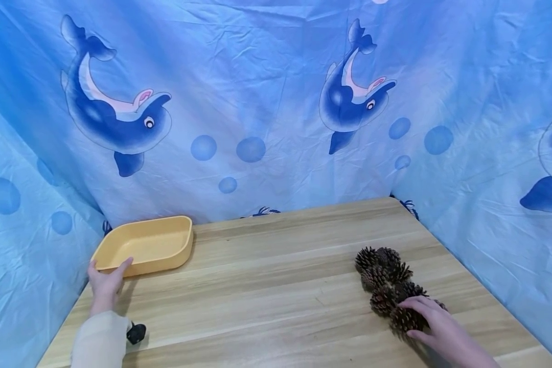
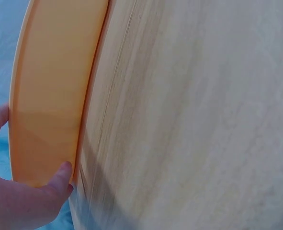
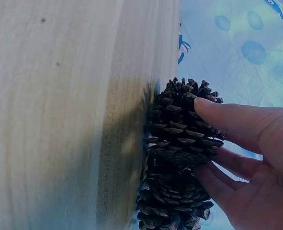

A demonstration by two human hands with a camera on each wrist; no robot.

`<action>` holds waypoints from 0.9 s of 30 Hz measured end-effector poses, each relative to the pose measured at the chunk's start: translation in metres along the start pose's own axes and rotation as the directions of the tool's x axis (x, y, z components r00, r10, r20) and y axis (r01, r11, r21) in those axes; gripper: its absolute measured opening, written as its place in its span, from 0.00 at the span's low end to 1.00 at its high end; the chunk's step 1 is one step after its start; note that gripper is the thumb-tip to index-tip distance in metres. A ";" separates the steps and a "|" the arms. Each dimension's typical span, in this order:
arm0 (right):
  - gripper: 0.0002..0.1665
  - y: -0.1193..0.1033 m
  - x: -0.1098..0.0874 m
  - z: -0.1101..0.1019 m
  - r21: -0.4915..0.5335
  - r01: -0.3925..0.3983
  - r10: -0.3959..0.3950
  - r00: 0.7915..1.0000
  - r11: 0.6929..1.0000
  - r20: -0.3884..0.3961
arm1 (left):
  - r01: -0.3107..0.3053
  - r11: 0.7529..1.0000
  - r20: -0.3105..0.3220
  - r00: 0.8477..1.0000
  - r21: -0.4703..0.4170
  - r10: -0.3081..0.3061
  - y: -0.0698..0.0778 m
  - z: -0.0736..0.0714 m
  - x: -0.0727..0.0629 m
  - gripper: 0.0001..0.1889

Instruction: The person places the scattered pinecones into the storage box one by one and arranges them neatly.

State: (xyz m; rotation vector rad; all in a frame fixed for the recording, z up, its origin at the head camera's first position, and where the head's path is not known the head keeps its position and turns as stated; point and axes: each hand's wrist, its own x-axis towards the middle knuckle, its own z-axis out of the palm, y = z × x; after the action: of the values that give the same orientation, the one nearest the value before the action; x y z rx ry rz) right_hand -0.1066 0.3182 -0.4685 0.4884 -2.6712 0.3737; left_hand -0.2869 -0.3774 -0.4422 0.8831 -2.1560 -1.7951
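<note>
Beneath the fingers of both hands lay a pale wood table point(image 1: 257, 286), its streaked grain running across the space between them and a rounded corner well beyond the right fingers. Past the far edge, ahead of both sets of fingers, hung a creased blue cloth point(image 1: 267, 66), which also rose to the left of the left fingers and to the right of the right ones. Its printed bubbles and dolphins point(image 1: 103, 117) showed high beyond the fingers, one dolphin on the left, another farther right. A yellow tray point(image 1: 165, 263) stood near the table's far left corner, stretching away from the left hand point(image 1: 106, 283), with its smooth inner floor visible just past the thumb. That hand's thumb and fingers were apart, clamped round the tray's near left corner, the thumb on the near wall. Behind those fingers came a pale sleeve point(image 1: 100, 340), with a small black object point(image 1: 136, 333) to its right. Well apart, the right hand point(image 1: 434, 324) had its thumb and fingers closed round a cone point(image 1: 407, 319), at the near end of a cluster; the other cones point(image 1: 377, 278) lay crowded together beyond its fingertips on the table.
</note>
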 end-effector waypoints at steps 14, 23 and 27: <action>0.34 -0.005 0.002 -0.009 0.092 -0.080 0.084 0.995 0.993 -0.045 | -0.023 0.999 0.005 1.000 -0.026 0.023 -0.004 0.003 -0.007 0.58; 0.34 -0.005 0.007 -0.011 0.244 -0.102 0.121 0.991 0.964 -0.062 | -0.058 0.998 0.035 0.998 -0.007 0.058 -0.006 0.005 -0.016 0.58; 0.33 -0.005 0.008 -0.011 0.310 -0.099 0.126 0.990 0.946 -0.068 | -0.057 0.998 0.089 0.994 0.011 0.055 -0.006 0.006 -0.021 0.58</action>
State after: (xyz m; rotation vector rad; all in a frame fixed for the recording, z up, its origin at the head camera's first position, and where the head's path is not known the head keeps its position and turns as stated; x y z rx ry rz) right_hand -0.1074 0.3147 -0.4544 0.3982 -2.5727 0.8328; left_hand -0.2718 -0.3610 -0.4445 0.7512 -2.2260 -1.8279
